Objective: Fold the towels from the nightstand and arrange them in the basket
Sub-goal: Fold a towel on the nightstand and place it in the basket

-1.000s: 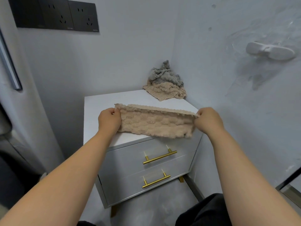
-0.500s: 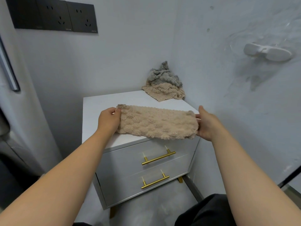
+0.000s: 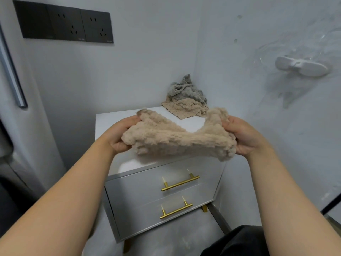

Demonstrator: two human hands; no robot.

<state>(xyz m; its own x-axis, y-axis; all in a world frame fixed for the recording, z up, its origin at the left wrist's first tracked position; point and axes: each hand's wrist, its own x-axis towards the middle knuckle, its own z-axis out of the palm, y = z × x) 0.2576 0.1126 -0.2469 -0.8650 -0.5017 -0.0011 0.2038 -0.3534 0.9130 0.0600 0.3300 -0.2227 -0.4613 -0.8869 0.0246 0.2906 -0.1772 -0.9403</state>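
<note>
This looks like a corner of a home, most likely a bedroom. A small white nightstand [image 3: 118,124] is set into the angle where two plain, pale walls [image 3: 147,61] meet. It has two drawers [image 3: 140,189] with slim gold bar handles [image 3: 180,182] and stands on a grey floor [image 3: 166,244]. A black panel of sockets [image 3: 66,24] is fixed to the back wall, above the nightstand's left edge. Soft towels [image 3: 184,100], grey over beige, lie heaped on its back right corner. A white plastic hook [image 3: 302,67] is stuck to the right wall. Left of the nightstand runs a grey bar [image 3: 13,76]; what it belongs to cannot be told.
</note>
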